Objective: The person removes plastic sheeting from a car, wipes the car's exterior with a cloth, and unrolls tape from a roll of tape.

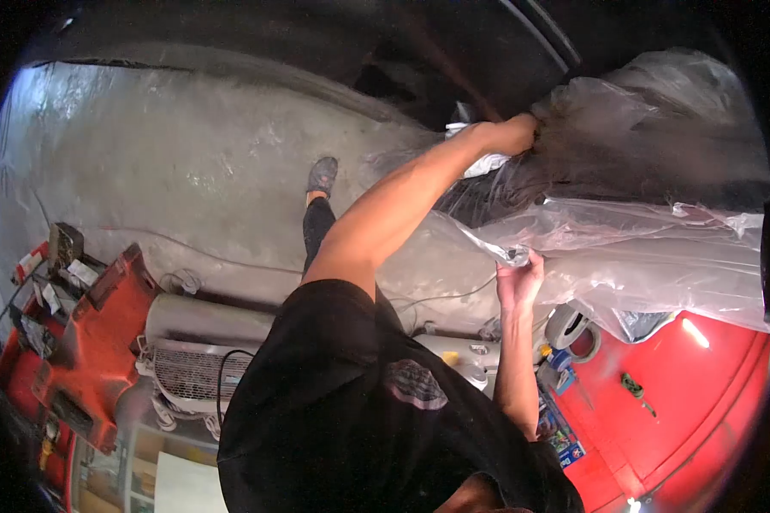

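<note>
Clear plastic sheeting (633, 231) hangs in folds on the right, over a dark surface. My right hand (522, 280) pinches its gathered lower edge. Stretched out farther, my left hand (512, 134) is closed at the sheeting's upper left edge; its fingertips are hidden, and I cannot make out exactly what they grip. A crumpled white and silvery piece (485, 162) shows just below that hand. Close beyond it is a dark, glossy car body panel (334, 51).
Dusty concrete floor (188, 154) stretches left, with a thin hose along it. Red plastic body parts (94, 333) and a grey grille part (197, 372) lie lower left. Tape rolls (566, 327) sit on a red surface (659, 393) at lower right.
</note>
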Tool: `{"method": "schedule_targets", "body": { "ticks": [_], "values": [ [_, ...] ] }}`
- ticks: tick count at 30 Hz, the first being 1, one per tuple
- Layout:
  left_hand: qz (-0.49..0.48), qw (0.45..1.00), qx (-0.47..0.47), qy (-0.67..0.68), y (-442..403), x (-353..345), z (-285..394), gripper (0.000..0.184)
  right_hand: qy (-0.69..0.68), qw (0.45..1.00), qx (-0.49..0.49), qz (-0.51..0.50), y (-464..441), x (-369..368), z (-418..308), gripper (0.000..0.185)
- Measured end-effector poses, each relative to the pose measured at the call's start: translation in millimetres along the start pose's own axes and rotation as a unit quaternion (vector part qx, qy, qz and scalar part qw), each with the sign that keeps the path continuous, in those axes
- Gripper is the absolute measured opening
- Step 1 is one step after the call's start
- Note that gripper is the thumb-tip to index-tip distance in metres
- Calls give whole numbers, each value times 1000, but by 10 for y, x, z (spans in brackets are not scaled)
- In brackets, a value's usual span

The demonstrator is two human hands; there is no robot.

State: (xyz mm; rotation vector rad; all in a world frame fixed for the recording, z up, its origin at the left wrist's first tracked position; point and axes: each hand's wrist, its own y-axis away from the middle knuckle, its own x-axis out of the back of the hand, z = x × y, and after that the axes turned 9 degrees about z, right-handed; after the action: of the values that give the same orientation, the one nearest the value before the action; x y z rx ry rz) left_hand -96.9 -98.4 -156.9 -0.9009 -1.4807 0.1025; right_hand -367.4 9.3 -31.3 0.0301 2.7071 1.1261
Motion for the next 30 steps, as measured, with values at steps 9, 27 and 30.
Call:
{"method": "schedule_targets", "body": {
  "ticks": [9, 27, 30],
  "values": [
    [72, 869, 352, 340, -260, -905, 85, 22, -21, 999, 4, 23, 44, -31, 38, 30],
    [160, 433, 709, 533, 890, 1153, 894, 41, -16, 999, -2, 34, 100, 59, 85, 22],
    [177, 552, 663, 473, 789, 1042, 799, 42, -3, 1000, 1, -22, 50, 283, 108, 32]
  ]
}}
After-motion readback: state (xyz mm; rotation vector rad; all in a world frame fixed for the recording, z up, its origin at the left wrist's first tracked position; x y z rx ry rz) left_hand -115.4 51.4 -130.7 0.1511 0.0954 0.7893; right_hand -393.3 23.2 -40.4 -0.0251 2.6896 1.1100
